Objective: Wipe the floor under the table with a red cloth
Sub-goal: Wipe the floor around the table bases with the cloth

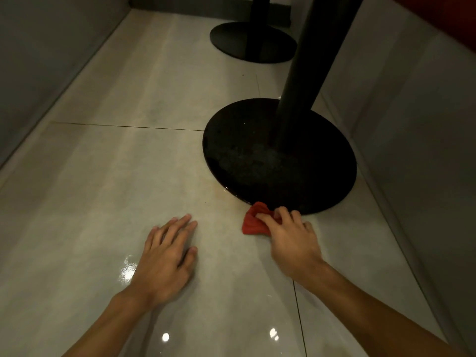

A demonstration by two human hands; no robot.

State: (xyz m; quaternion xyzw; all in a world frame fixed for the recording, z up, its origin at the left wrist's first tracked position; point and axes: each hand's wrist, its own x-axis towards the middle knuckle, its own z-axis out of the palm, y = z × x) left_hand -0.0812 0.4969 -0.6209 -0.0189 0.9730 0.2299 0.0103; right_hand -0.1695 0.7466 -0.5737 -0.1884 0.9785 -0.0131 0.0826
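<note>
A small crumpled red cloth (253, 220) lies on the glossy pale tiled floor (123, 176), right at the near rim of a round black table base (257, 155). My right hand (291, 238) grips the cloth with curled fingers and holds it against the floor beside that base. My left hand (166, 256) lies flat on the tiles to the left, fingers straight and spread, holding nothing. A faint brownish stain shows on the tile just left of the cloth.
A black post (306, 73) rises from the near base. A second black round base (253, 42) with its own post stands farther back. Grey panels wall the strip of floor on the left (38, 60) and right (412, 124).
</note>
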